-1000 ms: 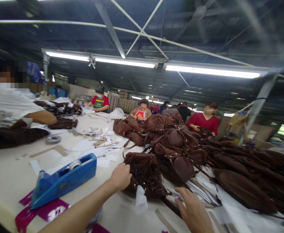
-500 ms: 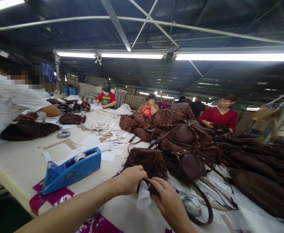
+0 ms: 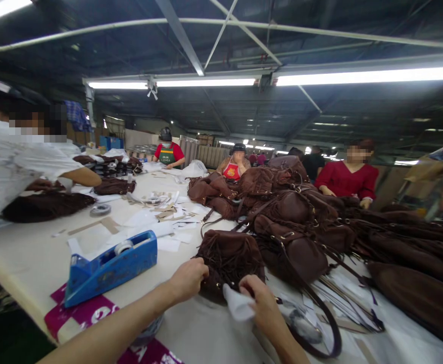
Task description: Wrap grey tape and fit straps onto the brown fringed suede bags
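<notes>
A dark brown fringed handbag [image 3: 231,255] lies on the table in front of me. My left hand [image 3: 191,277] is closed at the bag's near left edge, gripping it. Close to the bag's near right side, my right hand [image 3: 262,299] has its fingers pinched on a thin white sheet [image 3: 238,305], which looks like paper or foam. The sheet sticks out to the left of that hand, in front of the bag. My right fingertips partly cover where the sheet meets the bag, so I cannot tell whether it is attached there.
A blue tape dispenser [image 3: 111,268] stands left of my hands. Brown handbags [image 3: 289,212] are heaped beyond and to the right, a strap [image 3: 333,323] looping near my right forearm. Paper scraps [image 3: 168,212] litter the table [image 3: 28,258]. Co-workers are at the left, far side and right.
My hands have moved apart, the left one to the left, the right one slightly right. The white sheet has swung from hanging down to slanting rightward. More of the bag's near edge shows.
</notes>
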The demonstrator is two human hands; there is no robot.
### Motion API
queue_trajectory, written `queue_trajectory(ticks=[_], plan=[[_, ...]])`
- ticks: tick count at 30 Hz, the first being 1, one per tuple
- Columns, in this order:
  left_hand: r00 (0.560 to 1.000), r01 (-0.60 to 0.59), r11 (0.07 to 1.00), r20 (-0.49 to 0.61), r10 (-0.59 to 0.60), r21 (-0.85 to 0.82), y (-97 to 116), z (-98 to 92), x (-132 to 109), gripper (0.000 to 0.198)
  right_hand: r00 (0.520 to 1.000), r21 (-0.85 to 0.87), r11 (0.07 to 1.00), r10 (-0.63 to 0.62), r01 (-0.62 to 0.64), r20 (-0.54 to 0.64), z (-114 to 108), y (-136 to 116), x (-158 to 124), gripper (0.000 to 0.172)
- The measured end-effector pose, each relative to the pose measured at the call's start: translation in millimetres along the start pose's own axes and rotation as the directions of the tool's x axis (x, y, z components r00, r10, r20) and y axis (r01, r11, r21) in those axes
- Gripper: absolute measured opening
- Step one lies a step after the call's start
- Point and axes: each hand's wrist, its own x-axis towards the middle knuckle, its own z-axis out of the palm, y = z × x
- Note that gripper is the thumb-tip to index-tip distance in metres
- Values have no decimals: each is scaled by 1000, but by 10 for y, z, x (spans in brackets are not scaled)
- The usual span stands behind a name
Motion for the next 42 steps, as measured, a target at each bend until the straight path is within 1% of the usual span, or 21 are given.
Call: queue_trajectory(ticks=[2, 4, 7, 9, 12, 15, 18, 20, 24, 26, 30, 34, 37, 40, 42], plan=[[999, -30, 1000, 30, 29, 8, -15, 17, -7, 24, 994, -27, 995, -97, 98, 47, -2, -3, -40, 16], [998, -39, 999, 43, 38, 17, -18, 27, -9, 20, 984, -70, 986, -145, 152, 100, 5, -5, -67, 22], [999, -16, 999, 31, 15, 35, -46, 3, -12, 19, 982, -173, 973, -126, 150, 142, 15, 21, -82, 25], [999, -22, 999, 40, 20, 37, -95, -42, -10, 22, 988, -270, 954, -105, 132, 115, 9, 65, -90, 24], [991, -84, 996, 109, 81, 25, -177, -113, 19, 20, 994, -377, 920, -95, 110, 57, -20, 147, -110, 25], [982, -116, 993, 152, 109, 36, -207, -124, 77, 21, 994, -404, 909, -77, 104, 83, -56, 192, -123, 26], [982, -107, 992, 164, 95, 64, -174, -75, 126, 15, 988, -394, 914, -44, 99, 147, -86, 177, -123, 20], [984, -86, 993, 160, 71, 85, -133, -35, 148, 10, 984, -370, 924, -29, 93, 173, -103, 157, -115, 22], [987, -36, 992, 162, 16, 121, -60, 0, 185, 5, 984, -315, 947, -6, 62, 177, -138, 173, -88, 18], [982, -40, 993, 186, 18, 115, -58, -17, 200, 4, 984, -307, 950, 3, 53, 180, -154, 208, -73, 17], [965, -109, 994, 242, 100, 24, -141, -106, 200, 5, 982, -321, 946, 11, 50, 187, -153, 256, -48, 20], [951, -154, 983, 256, 174, -96, -258, -213, 169, 8, 984, -311, 948, -3, 59, 178, -179, 232, -62, 21], [941, -183, 969, 255, 221, -167, -323, -279, 152, 8, 974, -216, 970, -63, 111, 219, -290, 207, -105, 19], [929, -209, 954, 260, 262, -215, -363, -323, 149, 10, 954, -94, 986, -105, 136, 282, -419, 203, -134, 15], [924, -217, 948, 265, 276, -232, -369, -334, 152, 12, 944, -76, 988, -106, 136, 312, -471, 200, -131, 14]])
